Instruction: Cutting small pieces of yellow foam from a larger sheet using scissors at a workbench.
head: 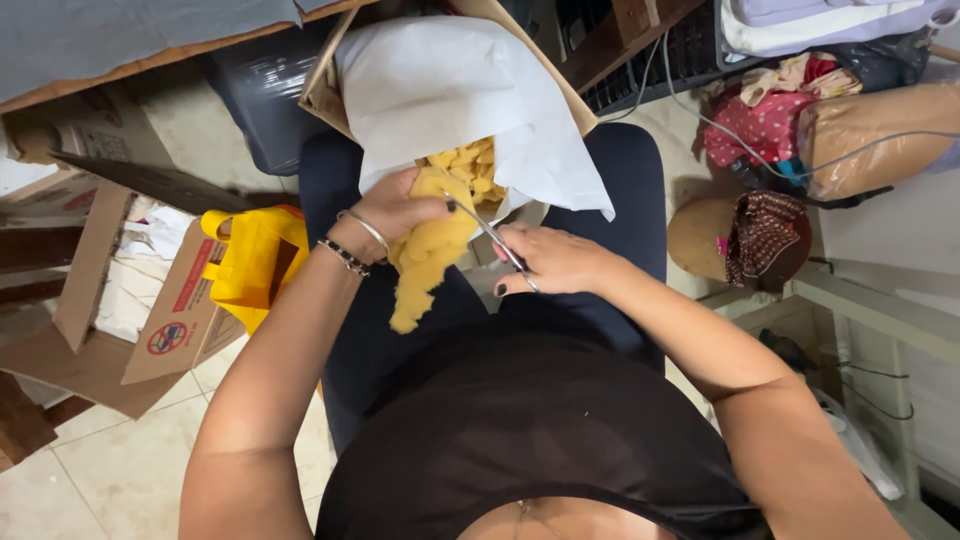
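Note:
My left hand (395,212) grips a piece of yellow fuzzy fabric (428,255) that hangs down over my lap. My right hand (553,260) holds small metal scissors (492,235), whose blades point up and left into the fabric's edge. Just beyond both hands a cardboard box (330,90) lined with white paper (450,90) rests on my knees, and several small yellow cut pieces (475,165) lie inside it. Bracelets circle my left wrist.
A yellow bag (250,260) sits in an open cardboard box (175,320) on the floor to the left. At right are a brown round hat form (700,235) with patterned cloth, a heap of fabrics (770,120), a cable and white shelving (880,310).

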